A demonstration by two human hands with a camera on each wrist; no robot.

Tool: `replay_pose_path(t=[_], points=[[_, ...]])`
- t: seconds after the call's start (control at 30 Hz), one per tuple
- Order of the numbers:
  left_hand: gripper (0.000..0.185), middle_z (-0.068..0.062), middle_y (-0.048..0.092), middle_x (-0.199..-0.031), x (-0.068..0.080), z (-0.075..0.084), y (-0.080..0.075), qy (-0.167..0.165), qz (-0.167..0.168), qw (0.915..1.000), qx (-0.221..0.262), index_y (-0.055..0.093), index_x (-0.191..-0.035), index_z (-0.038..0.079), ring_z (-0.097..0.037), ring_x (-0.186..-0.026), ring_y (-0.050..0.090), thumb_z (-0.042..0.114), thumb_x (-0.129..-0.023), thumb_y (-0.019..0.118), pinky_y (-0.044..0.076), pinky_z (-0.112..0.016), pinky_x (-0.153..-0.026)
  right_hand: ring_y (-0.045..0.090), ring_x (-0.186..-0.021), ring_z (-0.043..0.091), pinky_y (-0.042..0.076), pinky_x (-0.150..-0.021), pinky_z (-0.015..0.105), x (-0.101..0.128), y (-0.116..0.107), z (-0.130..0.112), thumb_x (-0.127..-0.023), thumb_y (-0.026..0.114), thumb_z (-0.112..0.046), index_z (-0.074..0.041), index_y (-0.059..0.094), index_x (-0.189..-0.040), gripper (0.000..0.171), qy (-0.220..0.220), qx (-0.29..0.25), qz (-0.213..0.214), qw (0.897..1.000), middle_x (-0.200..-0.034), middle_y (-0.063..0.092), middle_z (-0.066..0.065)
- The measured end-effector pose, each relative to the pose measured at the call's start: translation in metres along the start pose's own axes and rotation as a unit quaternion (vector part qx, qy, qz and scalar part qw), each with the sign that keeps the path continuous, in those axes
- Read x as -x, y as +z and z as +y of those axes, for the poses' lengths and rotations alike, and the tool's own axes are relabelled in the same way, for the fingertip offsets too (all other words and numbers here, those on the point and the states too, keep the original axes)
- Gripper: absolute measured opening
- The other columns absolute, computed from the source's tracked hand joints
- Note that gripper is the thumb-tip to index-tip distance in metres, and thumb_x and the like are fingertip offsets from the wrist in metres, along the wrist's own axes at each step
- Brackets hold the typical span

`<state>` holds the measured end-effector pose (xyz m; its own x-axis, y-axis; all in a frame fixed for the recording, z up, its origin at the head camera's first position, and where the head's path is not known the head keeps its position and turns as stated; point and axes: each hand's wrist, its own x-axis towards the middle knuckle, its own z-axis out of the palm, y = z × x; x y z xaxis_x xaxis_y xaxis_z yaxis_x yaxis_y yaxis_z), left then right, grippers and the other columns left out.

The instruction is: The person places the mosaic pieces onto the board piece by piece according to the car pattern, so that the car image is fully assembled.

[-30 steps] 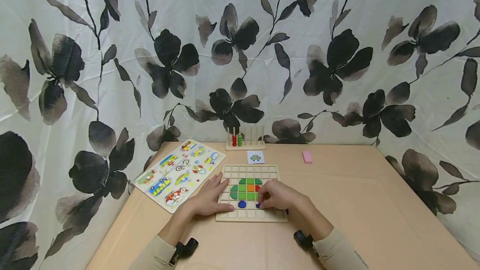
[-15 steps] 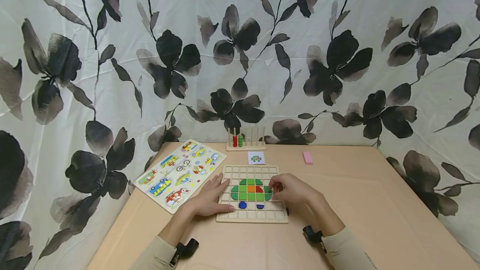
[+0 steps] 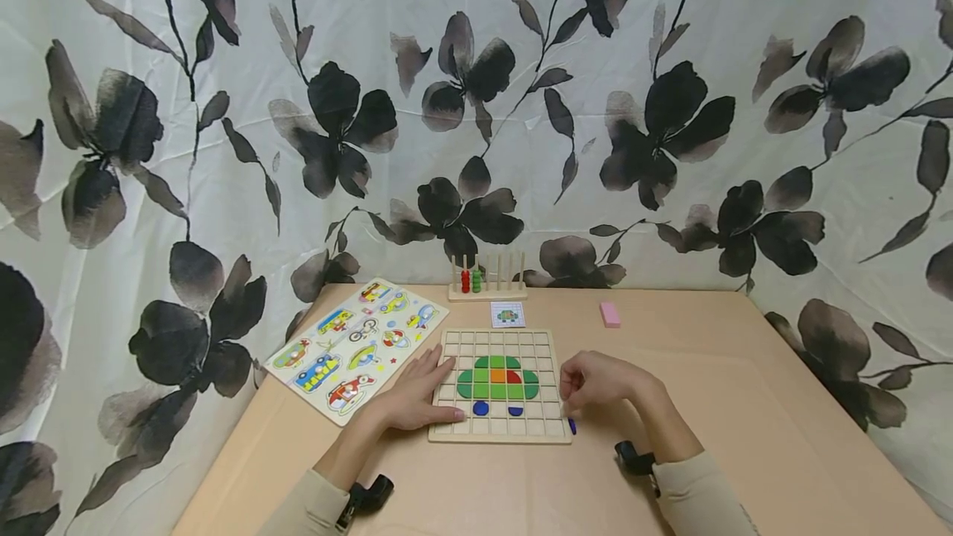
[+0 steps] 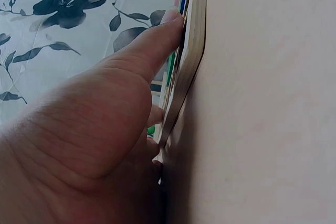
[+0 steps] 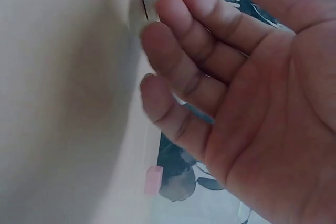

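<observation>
Left hand (image 3: pixel 419 397) lies flat w/ straight fingers on the wooden grid board (image 3: pixel 500 432), pressing its 9 o'clock edge; the left wrist view shows the thumb (image 4: pixel 157 40) against the board's thin rim, nothing curled round it. Right hand (image 3: pixel 596 380) sits just off the board's 3 o'clock edge, its grip loose: fingers half bent, palm bare in the wrist view, holding nothing. A small blue piece (image 3: pixel 572 425) lies on the table (image 3: pixel 744 437) right by that hand, at the board's 4 o'clock corner.

Judging by looks, the pieces are thin, light, stiff wood or plastic w/ smooth faces, prob. slippery; a fingertip pinch on the edges seems best. The board itself looks rigid & light, so it'd slide unless pinned, as the left hand does now.

Count: 1 board, 1 green patch of pieces (image 3: pixel 497 379) w/ orange & red at centre, 2 blue pieces in the row below (image 3: pixel 481 408), 1 loose blue piece. Beyond, at 12 o'clock: 1 pattern card (image 3: pixel 508 314), 1 peg rack (image 3: pixel 487 284) w/ red & green beads. 1 pink block (image 3: pixel 610 313) at 1 o'clock, 1 vehicle puzzle (image 3: pixel 357 344) at 10 o'clock
</observation>
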<state>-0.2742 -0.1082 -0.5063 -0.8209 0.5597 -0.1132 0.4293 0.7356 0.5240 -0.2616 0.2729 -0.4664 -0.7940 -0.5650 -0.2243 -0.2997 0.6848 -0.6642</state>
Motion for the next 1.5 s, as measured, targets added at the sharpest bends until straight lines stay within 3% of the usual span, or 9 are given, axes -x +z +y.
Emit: replay_pose_path(t=[0.23, 0.57, 0.8, 0.93, 1.13, 1.5], points=[[0.103, -0.018, 0.003, -0.176, -0.003, 0.001, 0.001, -0.002, 0.002, 1.0, 0.001, 0.028, -0.166, 0.014, -0.037, -0.163, 0.0, 0.068, -0.089, 0.069, 0.003, -0.056, -0.132, 0.055, -0.067, 0.012, 0.044, -0.061, 0.024, 0.001, 0.001, -0.001, -0.077, 0.092, -0.011, -0.008, 0.071, -0.079, 0.021, 0.015, -0.003, -0.033, 0.999, -0.069, 0.063, -0.004], [0.103, -0.017, 0.002, -0.176, -0.006, 0.001, 0.001, -0.009, 0.002, 1.0, 0.002, 0.027, -0.166, 0.014, -0.036, -0.163, 0.0, 0.068, -0.089, 0.069, 0.002, -0.056, -0.132, 0.054, -0.066, 0.015, 0.043, -0.057, 0.025, -0.005, -0.003, 0.0, -0.079, 0.077, 0.008, -0.005, 0.072, -0.083, 0.015, 0.024, 0.012, -0.012, 1.0, -0.071, 0.061, -0.002], [0.104, -0.017, 0.002, -0.176, -0.009, 0.002, 0.002, -0.012, 0.005, 0.9999, 0.002, 0.027, -0.166, 0.014, -0.037, -0.163, -0.001, 0.069, -0.089, 0.069, 0.002, -0.056, -0.132, 0.057, -0.073, 0.015, 0.048, -0.062, 0.024, -0.019, -0.009, 0.008, -0.089, 0.067, 0.005, -0.008, 0.072, -0.089, 0.014, -0.051, 0.001, 0.071, 0.996, -0.077, 0.064, -0.001], [0.104, -0.017, 0.002, -0.176, -0.01, 0.002, 0.002, -0.014, 0.009, 0.9998, 0.003, 0.027, -0.166, 0.014, -0.036, -0.163, -0.001, 0.07, -0.088, 0.068, 0.001, -0.056, -0.132, 0.059, -0.084, 0.016, 0.05, -0.071, 0.024, -0.029, -0.006, 0.002, -0.094, 0.067, 0.001, -0.013, 0.075, -0.092, 0.016, -0.081, -0.02, 0.089, 0.993, -0.084, 0.069, -0.005], [0.105, -0.017, 0.002, -0.176, -0.013, 0.003, 0.003, -0.018, 0.012, 0.9998, 0.004, 0.027, -0.166, 0.014, -0.036, -0.163, -0.001, 0.07, -0.088, 0.069, 0.001, -0.056, -0.132, 0.059, -0.089, 0.016, 0.053, -0.077, 0.023, -0.046, 0.009, -0.014, -0.097, 0.071, -0.005, -0.014, 0.078, -0.095, 0.011, -0.11, -0.03, 0.06, 0.992, -0.09, 0.071, -0.005], [0.103, -0.018, 0.003, -0.176, -0.017, 0.007, 0.005, -0.019, 0.013, 0.9997, 0.007, 0.028, -0.166, 0.013, -0.036, -0.163, 0.001, 0.068, -0.089, 0.069, 0.002, -0.057, -0.132, 0.058, -0.075, 0.005, 0.052, -0.073, 0.021, -0.065, 0.022, -0.023, -0.094, 0.074, -0.002, -0.014, 0.08, -0.089, 0.015, -0.111, 0.042, 0.026, 0.993, -0.082, 0.072, -0.009]])
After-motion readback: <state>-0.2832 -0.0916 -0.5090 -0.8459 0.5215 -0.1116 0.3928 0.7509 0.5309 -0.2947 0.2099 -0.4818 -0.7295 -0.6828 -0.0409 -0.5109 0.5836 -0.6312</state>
